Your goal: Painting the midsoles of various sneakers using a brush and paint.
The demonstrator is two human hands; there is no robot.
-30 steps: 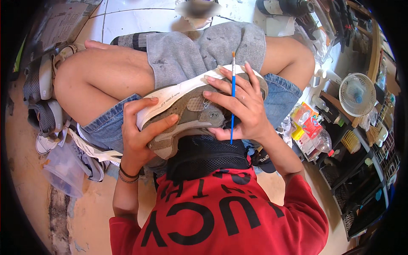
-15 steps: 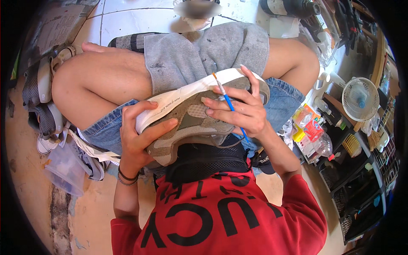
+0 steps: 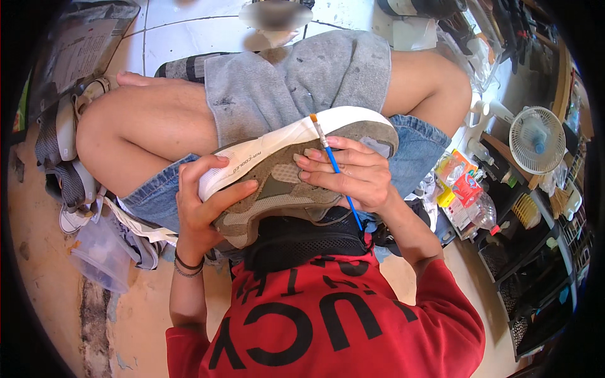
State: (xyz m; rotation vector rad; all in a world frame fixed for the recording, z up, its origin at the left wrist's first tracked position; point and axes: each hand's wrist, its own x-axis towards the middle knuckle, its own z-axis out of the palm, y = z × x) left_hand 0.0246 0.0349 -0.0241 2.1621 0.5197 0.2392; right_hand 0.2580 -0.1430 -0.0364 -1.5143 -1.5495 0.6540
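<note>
A grey-brown sneaker (image 3: 272,194) with a white midsole (image 3: 351,116) lies on its side across my lap, its sole edge toward my knees. My left hand (image 3: 203,203) grips one end of it, with fingers on the midsole and the grey-brown upper. Against the upper near the other end rests my right hand (image 3: 360,171), closed on a thin blue paintbrush (image 3: 334,165). The orange-brown bristles point away from me, close over the midsole; whether they touch it I cannot tell. Beneath the shoe a grey towel (image 3: 302,79) covers my legs.
More shoes (image 3: 63,170) are piled at the left, beside a clear plastic container (image 3: 104,255). On the right are a white fan (image 3: 535,140), a clear bottle (image 3: 484,213), colourful packets (image 3: 463,189) and a dark shelf (image 3: 526,271). A black bottle (image 3: 422,6) lies at the far edge.
A right-hand finger that stuck up over the midsole has come down onto the shoe's side. The brush tip has shifted slightly toward me. The left hand keeps its grip.
</note>
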